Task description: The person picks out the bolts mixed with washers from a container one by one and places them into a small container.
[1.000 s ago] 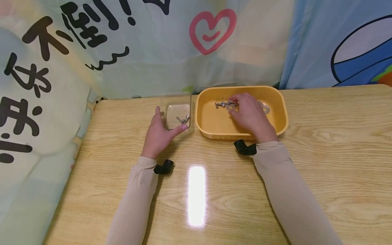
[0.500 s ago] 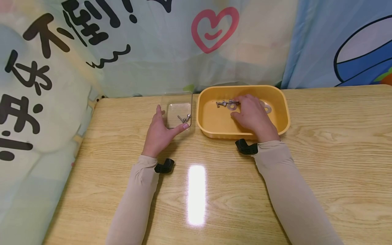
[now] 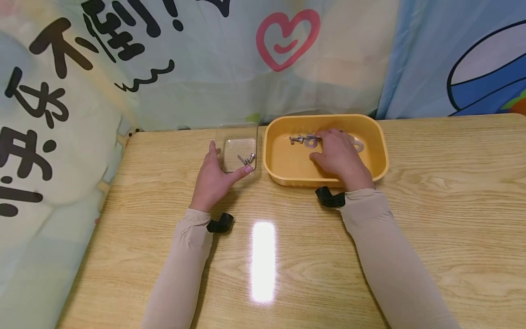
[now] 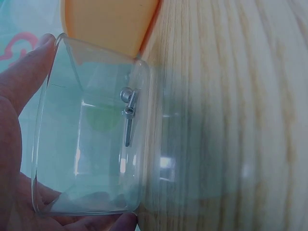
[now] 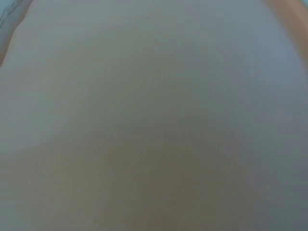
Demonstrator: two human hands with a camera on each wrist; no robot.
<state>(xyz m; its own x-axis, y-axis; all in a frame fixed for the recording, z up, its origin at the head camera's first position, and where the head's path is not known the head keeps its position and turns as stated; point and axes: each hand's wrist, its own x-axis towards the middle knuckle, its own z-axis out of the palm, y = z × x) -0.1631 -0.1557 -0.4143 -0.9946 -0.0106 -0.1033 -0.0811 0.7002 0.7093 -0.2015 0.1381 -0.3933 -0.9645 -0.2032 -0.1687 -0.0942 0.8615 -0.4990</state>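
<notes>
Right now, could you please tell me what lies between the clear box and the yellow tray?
In the head view, only a narrow strip of bare wooden table lies between the clear box and the yellow tray.

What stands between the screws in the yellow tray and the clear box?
The left wall of the tray and the right wall of the box lie between. Nothing visible blocks the way above them; the left hand holds the box's left and near sides.
</notes>
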